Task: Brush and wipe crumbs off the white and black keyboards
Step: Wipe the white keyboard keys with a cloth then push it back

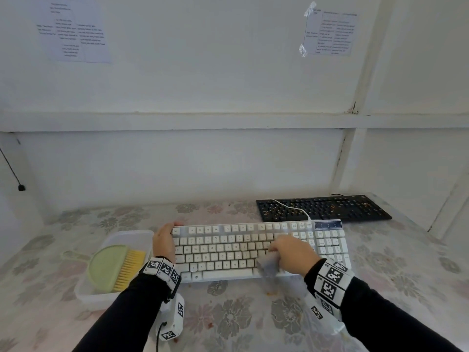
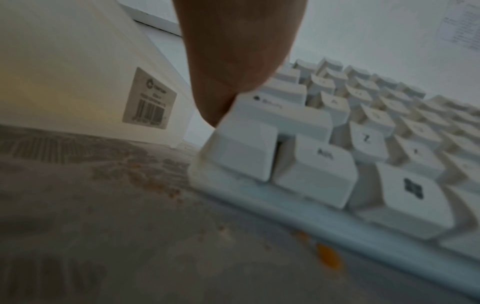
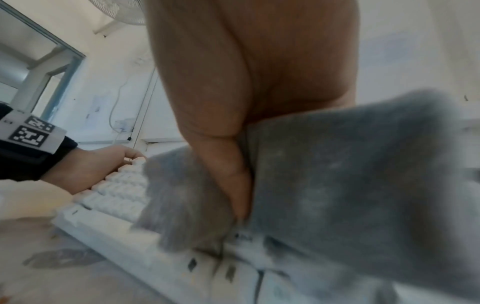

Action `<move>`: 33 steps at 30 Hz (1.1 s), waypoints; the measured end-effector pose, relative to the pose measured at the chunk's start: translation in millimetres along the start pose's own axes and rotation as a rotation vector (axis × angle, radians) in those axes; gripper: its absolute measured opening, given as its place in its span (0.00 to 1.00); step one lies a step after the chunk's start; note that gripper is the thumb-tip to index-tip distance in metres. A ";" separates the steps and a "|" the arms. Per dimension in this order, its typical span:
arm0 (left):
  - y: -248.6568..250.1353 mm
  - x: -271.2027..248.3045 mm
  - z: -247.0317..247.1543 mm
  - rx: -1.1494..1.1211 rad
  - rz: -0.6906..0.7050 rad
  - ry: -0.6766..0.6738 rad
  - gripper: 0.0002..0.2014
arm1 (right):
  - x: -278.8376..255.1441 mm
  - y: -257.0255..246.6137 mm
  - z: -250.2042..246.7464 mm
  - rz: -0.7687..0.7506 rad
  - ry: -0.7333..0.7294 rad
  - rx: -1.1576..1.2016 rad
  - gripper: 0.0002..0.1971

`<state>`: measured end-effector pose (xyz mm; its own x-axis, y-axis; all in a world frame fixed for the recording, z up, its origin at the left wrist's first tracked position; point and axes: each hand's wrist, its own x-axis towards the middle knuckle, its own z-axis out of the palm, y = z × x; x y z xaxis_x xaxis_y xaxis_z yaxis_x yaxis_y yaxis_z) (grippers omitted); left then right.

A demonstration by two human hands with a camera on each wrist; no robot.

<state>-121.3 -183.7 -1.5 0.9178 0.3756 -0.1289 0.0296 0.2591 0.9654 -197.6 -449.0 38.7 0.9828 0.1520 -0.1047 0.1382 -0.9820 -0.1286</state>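
White keyboard [image 1: 253,250], lying on the counter [image 1: 228,321], is steadied at its end by the left hand [image 1: 163,241] while a grey cloth [image 1: 269,265], gripped by the right hand [image 1: 291,252], is wiped across the keys; the crumb-strewn black keyboard [image 1: 322,208] likely awaits next.

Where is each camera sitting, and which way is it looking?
Head: up high, looking down at the flowered table, white plastic keyboard, black keyboard; both sleeved arms show.
Left wrist: low by the table, looking along the left hand at the keyboard's left end.
Right wrist: low, looking along the right hand, its grip on the fuzzy grey cloth.
Shared: the right wrist and head views both show the left hand.
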 end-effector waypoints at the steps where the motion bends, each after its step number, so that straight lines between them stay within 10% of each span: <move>1: 0.1 -0.3 -0.1 0.000 0.000 0.001 0.13 | 1.3 -4.2 -3.7 -0.035 0.048 0.030 0.14; 17: 2.5 2.0 -1.0 0.068 0.036 -0.007 0.15 | 50.0 -142.2 17.9 -0.444 0.325 -0.028 0.10; 33: -0.6 1.4 0.2 0.053 0.022 -0.002 0.12 | 4.5 27.6 -9.6 -0.095 0.290 -0.004 0.11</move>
<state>-119.9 -183.5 -2.2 0.9190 0.3792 -0.1074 0.0304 0.2035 0.9786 -188.2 -476.5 44.1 0.9594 0.2052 0.1933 0.2307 -0.9656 -0.1199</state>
